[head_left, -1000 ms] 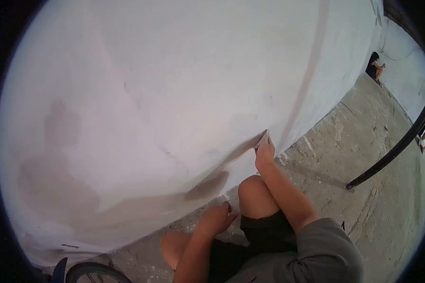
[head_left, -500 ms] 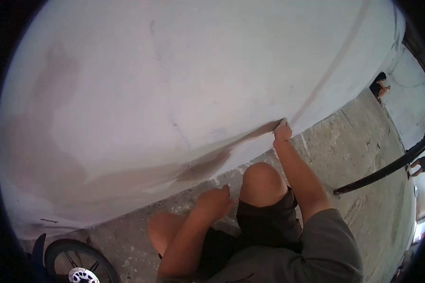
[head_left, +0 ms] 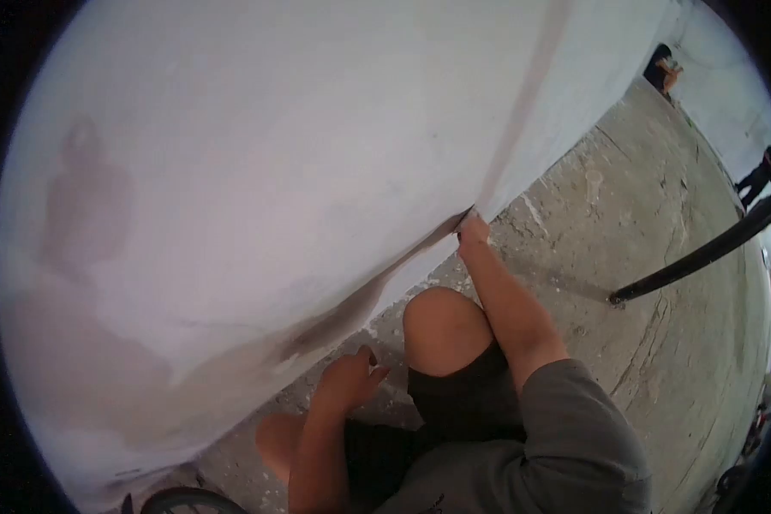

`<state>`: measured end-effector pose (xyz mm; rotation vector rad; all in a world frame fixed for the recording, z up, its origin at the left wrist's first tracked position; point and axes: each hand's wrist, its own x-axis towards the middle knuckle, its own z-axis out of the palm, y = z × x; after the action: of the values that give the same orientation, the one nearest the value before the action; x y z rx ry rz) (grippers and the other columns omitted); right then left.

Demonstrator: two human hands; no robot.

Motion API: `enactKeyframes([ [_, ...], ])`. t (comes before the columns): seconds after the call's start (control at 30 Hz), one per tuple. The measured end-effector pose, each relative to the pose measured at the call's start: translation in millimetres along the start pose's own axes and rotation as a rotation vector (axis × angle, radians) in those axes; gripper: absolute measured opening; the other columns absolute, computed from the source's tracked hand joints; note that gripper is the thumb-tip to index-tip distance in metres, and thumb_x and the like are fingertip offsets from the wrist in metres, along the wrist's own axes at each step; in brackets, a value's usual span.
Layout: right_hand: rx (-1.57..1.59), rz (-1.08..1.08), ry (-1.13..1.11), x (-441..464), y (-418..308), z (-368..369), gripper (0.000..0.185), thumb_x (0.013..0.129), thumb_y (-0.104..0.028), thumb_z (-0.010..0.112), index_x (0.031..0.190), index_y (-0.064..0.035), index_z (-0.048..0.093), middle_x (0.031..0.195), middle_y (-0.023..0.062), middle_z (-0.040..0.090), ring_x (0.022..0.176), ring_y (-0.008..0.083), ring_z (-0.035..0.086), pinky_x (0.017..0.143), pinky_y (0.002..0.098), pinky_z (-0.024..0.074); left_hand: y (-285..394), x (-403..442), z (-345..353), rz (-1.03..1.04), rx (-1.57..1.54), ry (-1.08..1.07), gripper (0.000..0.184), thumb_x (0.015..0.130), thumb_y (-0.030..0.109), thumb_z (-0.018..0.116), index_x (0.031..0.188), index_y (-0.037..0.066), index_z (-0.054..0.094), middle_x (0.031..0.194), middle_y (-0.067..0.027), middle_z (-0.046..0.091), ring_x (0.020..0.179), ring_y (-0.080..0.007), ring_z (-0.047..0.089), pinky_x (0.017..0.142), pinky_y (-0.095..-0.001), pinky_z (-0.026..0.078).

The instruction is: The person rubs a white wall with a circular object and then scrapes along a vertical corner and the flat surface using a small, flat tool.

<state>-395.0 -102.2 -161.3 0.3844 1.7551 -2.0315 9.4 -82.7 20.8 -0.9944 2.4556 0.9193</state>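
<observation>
My right hand [head_left: 474,230] is closed against the low part of the white wall [head_left: 317,154], with the arm stretched forward. A thin dark edge shows at its fingertips, but what it grips is too small to name. Nearer to me, my left hand [head_left: 349,379] hovers beside my knee, above the floor. Its fingers are loosely curled, thumb and forefinger apart, and I make out nothing held. A shadow runs along the wall's base from the right hand down toward the left.
The rough concrete floor [head_left: 591,231] is cracked and spotted. A black tube [head_left: 702,257] slants in from the right. Part of a wheel [head_left: 188,497] shows at the bottom left. One person [head_left: 662,73] crouches by the far wall; another person [head_left: 761,176] stands at the right.
My view has shifted to the right. My right hand stays at the wall's base. The left hand's fingers have turned, and the wheel has mostly dropped out of view.
</observation>
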Motion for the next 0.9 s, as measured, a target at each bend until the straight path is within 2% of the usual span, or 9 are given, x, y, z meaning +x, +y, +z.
enactKeyframes([
  [0.17,0.02,0.049,0.07,32,31,-11,0.033,0.093,-0.019,0.049,0.123,-0.0103,0.06,0.097,0.0095,0.063,0.082,0.0226,0.06,0.065,0.0354,0.0503,1,26,15,-0.056,0.054,-0.14,0.046,0.091,0.044,0.059,0.111,0.003,0.062,0.095,-0.0232,0.069,0.096,-0.0404,0.065,0.085,-0.0484,0.049],
  [0.3,-0.075,0.146,0.02,7,17,-13,0.04,0.096,-0.024,0.052,0.132,-0.0076,0.056,0.12,0.014,0.061,0.105,0.0241,0.06,0.08,0.0337,0.0518,10,42,23,-0.106,0.024,-0.252,0.047,0.092,0.046,0.059,0.111,0.004,0.063,0.095,-0.0217,0.069,0.095,-0.0377,0.066,0.084,-0.0466,0.05],
  [0.37,0.018,0.069,-0.041,-72,-31,-4,0.049,0.1,-0.031,0.05,0.14,-0.0038,0.048,0.14,0.0167,0.052,0.124,0.0249,0.052,0.097,0.0326,0.0449,5,54,31,-0.099,0.042,-0.264,0.046,0.092,0.045,0.059,0.112,0.004,0.063,0.095,-0.0213,0.069,0.094,-0.0373,0.066,0.083,-0.0462,0.05],
  [0.43,0.1,0.068,-0.133,-101,-48,0,0.054,0.104,-0.035,0.043,0.145,-0.0005,0.041,0.146,0.0166,0.046,0.132,0.0246,0.044,0.108,0.0312,0.0351,5,67,36,-0.087,0.058,-0.276,0.045,0.092,0.044,0.06,0.112,0.005,0.063,0.094,-0.0209,0.069,0.092,-0.0368,0.067,0.083,-0.0458,0.05],
  [0.53,0.129,0.057,-0.1,-110,-57,9,0.054,0.104,-0.035,0.042,0.144,0.0009,0.042,0.144,0.0181,0.047,0.132,0.0258,0.045,0.108,0.0318,0.0359,-6,84,51,-0.14,0.047,-0.328,0.042,0.093,0.039,0.06,0.115,0.004,0.062,0.098,-0.0221,0.069,0.094,-0.0383,0.066,0.084,-0.0467,0.05],
  [0.67,0.221,0.061,-0.047,-94,-51,17,0.054,0.104,-0.036,0.041,0.14,0.0038,0.044,0.141,0.0209,0.05,0.131,0.0284,0.047,0.107,0.0328,0.0376,-47,102,79,-0.002,0.073,-0.279,0.043,0.093,0.035,0.06,0.12,0.002,0.059,0.108,-0.0252,0.067,0.103,-0.0414,0.063,0.09,-0.048,0.049],
  [0.8,0.304,0.075,-0.098,-111,-65,13,0.055,0.104,-0.037,0.039,0.137,0.0068,0.047,0.139,0.0238,0.052,0.131,0.031,0.048,0.105,0.0339,0.0393,-30,87,66,-0.048,0.11,-0.255,0.044,0.092,0.034,0.061,0.123,0.002,0.058,0.113,-0.0256,0.065,0.107,-0.0429,0.061,0.092,-0.0482,0.048],
  [0.87,0.239,0.036,-0.126,-132,-71,12,0.056,0.105,-0.037,0.039,0.136,0.0082,0.048,0.137,0.0253,0.053,0.131,0.0323,0.049,0.105,0.0344,0.0402,-27,73,62,-0.019,0.092,-0.21,0.044,0.092,0.034,0.061,0.122,0.002,0.058,0.112,-0.0252,0.066,0.107,-0.0424,0.061,0.092,-0.0476,0.048],
  [0.9,0.08,0.001,-0.116,-136,-71,12,0.057,0.103,-0.04,0.04,0.13,0.0087,0.053,0.126,0.0312,0.059,0.121,0.0375,0.056,0.097,0.0383,0.0452,-23,68,60,0.01,0.078,-0.179,0.044,0.092,0.034,0.061,0.122,0.002,0.059,0.112,-0.0248,0.066,0.107,-0.0419,0.062,0.091,-0.047,0.048],
])
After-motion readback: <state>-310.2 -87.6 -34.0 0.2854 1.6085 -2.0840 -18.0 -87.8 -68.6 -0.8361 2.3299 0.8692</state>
